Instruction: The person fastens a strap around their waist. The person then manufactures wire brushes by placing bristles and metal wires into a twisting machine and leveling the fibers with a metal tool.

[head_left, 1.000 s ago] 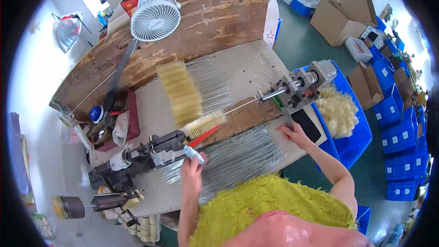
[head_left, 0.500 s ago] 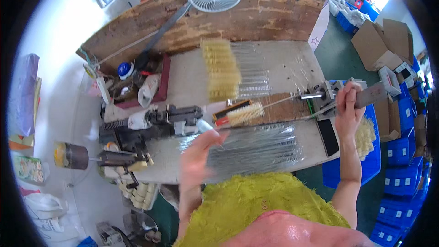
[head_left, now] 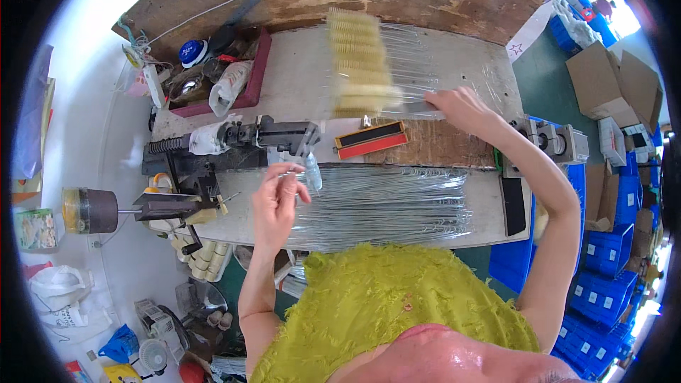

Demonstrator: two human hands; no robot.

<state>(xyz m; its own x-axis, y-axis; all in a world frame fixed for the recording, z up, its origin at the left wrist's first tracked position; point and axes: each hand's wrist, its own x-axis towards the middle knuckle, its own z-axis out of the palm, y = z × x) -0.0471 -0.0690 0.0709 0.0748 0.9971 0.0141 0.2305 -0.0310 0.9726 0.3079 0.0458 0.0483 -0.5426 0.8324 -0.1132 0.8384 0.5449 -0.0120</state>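
Note:
My right hand (head_left: 460, 108) is closed around the wire stem of a twisted-wire brush (head_left: 367, 95). That brush, blurred by motion, lies over the near end of a row of pale yellow bristle brushes (head_left: 357, 46), whose wire stems point right. My left hand (head_left: 275, 202) is beside the pale wrapped handle (head_left: 313, 171) of a black clamp machine (head_left: 273, 135). Its fingers are loosely bent and apart, and I see nothing in them. In front of me lies a wide bundle of bent metal wires (head_left: 383, 206).
A narrow box with black and red strips (head_left: 371, 140) sits mid-table by a brown board (head_left: 440, 143). A metal chuck (head_left: 550, 140) stands at the right edge, above a black phone-like slab (head_left: 513, 206). A maroon tray (head_left: 259, 74) holds odds and ends. Blue bins (head_left: 611, 245) stand at right.
My right hand has left the chuck at the right edge and moved left with the brush, from the box to the brush row. My left hand has moved left and slightly up.

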